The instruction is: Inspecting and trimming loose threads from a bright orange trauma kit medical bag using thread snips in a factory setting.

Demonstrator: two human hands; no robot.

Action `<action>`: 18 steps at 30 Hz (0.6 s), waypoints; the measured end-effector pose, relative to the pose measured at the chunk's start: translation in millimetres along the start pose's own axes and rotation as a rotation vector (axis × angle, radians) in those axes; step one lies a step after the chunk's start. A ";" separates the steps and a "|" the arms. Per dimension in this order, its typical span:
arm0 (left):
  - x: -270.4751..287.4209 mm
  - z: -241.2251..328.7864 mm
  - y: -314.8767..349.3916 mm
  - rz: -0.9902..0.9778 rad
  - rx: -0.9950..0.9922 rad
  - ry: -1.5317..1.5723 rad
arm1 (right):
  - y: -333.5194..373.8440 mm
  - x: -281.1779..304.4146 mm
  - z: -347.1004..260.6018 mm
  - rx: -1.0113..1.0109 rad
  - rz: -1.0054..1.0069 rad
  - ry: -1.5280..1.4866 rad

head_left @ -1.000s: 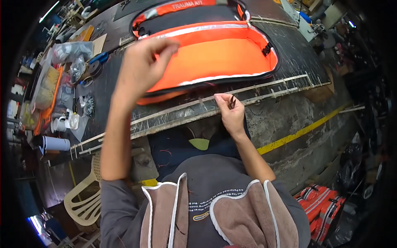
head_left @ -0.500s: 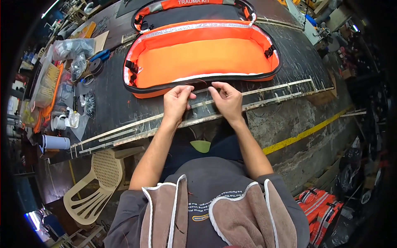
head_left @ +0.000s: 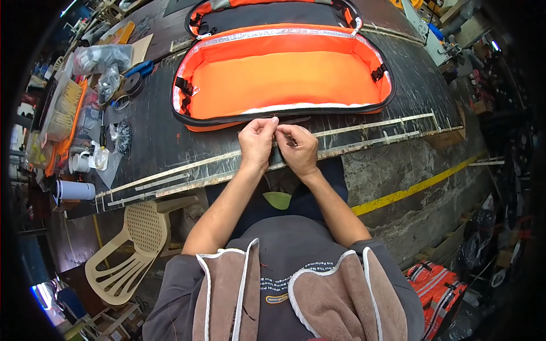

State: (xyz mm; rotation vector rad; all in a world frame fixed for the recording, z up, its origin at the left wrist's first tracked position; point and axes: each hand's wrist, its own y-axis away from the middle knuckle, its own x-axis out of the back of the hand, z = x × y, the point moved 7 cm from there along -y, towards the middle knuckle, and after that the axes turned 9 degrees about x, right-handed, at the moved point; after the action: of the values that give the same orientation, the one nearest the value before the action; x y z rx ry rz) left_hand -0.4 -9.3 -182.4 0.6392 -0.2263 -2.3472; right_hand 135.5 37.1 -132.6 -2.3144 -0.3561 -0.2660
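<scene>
An orange zippered bag (head_left: 284,79) with black edging lies open on the dark worktable, its lid folded back at the far side. Just off its near edge, my left hand (head_left: 257,140) is closed in a pinch, with a bit of thin reddish thread (head_left: 274,116) at its fingertips. My right hand (head_left: 297,149) almost touches it, fingers curled, with something small and dark partly hidden inside that I cannot make out. A flat dark piece (head_left: 296,120) lies on the table between the hands and the bag.
Left on the worktable (head_left: 153,131) are a clear bin (head_left: 67,108), plastic bags (head_left: 102,59), a tape roll (head_left: 133,84), a screwdriver (head_left: 103,135) and a white mug (head_left: 81,163). A beige plastic chair (head_left: 147,230) stands below. An orange bag (head_left: 435,290) lies lower right.
My hands, earlier apart with a thin thread between them, have come together. The right hand moved left and its fingers curled in. The whole view shifted slightly.
</scene>
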 end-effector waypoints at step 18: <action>-10.9 49.5 48.2 0.011 -0.625 -0.687 | 7.8 10.8 7.6 -0.006 -0.014 0.075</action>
State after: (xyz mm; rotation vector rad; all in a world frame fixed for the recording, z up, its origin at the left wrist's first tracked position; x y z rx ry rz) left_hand 9.4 -38.8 -119.8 -0.4724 0.2054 -2.3579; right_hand 148.8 39.2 -139.9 -2.3016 -0.3341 -0.3600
